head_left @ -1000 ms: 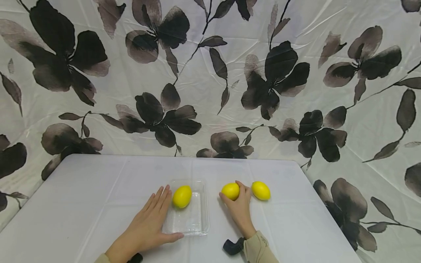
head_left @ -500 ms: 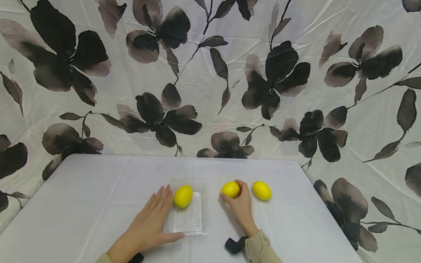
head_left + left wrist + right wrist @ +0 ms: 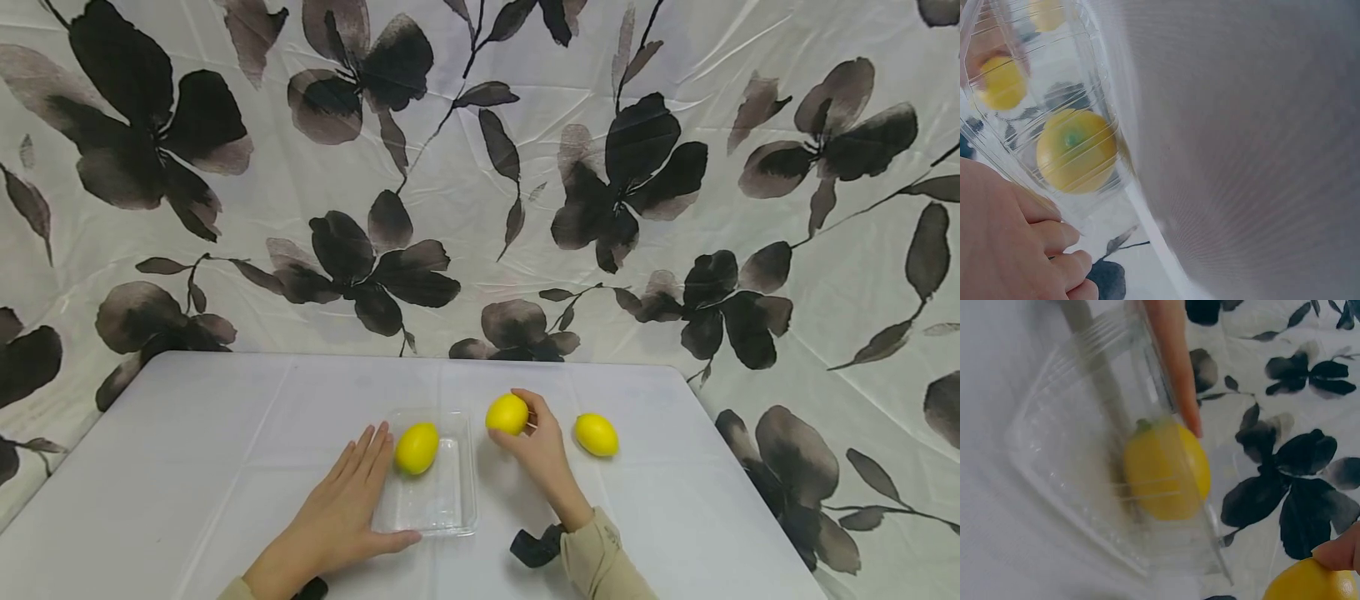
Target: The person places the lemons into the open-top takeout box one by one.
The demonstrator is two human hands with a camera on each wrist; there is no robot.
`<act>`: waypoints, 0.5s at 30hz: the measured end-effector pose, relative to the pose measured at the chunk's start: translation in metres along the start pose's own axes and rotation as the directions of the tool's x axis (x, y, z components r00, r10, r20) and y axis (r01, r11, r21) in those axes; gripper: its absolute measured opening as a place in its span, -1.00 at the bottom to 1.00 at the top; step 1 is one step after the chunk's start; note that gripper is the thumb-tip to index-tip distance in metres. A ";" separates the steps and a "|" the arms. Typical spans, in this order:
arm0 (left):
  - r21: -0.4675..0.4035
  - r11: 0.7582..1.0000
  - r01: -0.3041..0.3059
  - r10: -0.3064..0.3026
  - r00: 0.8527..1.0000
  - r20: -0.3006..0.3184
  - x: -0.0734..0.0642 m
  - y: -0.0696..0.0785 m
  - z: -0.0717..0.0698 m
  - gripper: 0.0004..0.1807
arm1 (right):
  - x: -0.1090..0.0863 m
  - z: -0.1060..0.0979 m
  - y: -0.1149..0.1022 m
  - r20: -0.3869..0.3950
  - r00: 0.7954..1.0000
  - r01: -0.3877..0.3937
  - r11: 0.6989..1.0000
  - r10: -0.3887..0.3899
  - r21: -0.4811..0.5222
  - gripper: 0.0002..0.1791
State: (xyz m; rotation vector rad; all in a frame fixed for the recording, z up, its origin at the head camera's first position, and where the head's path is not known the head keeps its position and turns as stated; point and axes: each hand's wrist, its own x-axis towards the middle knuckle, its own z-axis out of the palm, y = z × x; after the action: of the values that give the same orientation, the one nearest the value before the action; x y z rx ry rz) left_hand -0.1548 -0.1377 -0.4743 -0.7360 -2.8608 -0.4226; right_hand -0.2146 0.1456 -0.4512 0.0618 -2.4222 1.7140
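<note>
We see our left hand beside the clear ridged container | nearest lemon showing through it | second lemon, third lemon farther off | floral cloth beyond | white tabletop rightward

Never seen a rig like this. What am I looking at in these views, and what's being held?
There is no machine here, just a person's two bare hands. The head view comes from a camera worn on the head, looking forward and down. The other two come from a camera on each wrist, so they look close and tilted.

On the white table sits a clear plastic box with one lemon inside. The left hand rests at the box's left side, fingers extended. The right hand holds a second lemon between thumb and fingers, to the right of the box. A third lemon lies farther right. Behind is a floral cloth.
</note>
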 end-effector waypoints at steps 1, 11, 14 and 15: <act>0.000 1.000 0.001 -0.001 1.000 0.000 0.000 0.000 0.000 0.38 | 0.000 0.001 -0.005 0.022 1.000 0.006 1.000 -0.006 -0.003 -0.27; -0.011 1.000 0.016 -0.016 1.000 0.015 0.000 0.000 -0.001 0.37 | 0.000 0.009 -0.045 0.357 0.929 0.135 0.987 -0.094 -0.090 -0.26; -0.008 1.000 0.020 -0.020 1.000 0.022 0.001 0.000 0.000 0.37 | 0.002 0.013 -0.050 0.445 0.889 0.199 0.968 -0.112 -0.154 -0.29; -0.007 1.000 0.020 -0.020 1.000 0.023 0.001 0.000 0.000 0.37 | 0.003 0.015 -0.052 0.467 0.877 0.215 0.961 -0.112 -0.174 -0.32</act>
State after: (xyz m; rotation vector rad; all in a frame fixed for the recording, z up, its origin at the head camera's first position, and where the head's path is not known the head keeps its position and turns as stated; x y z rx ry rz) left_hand -0.1556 -0.1376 -0.4744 -0.7182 -2.8920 -0.4299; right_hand -0.2125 0.1147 -0.4072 0.6948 -2.8155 1.4695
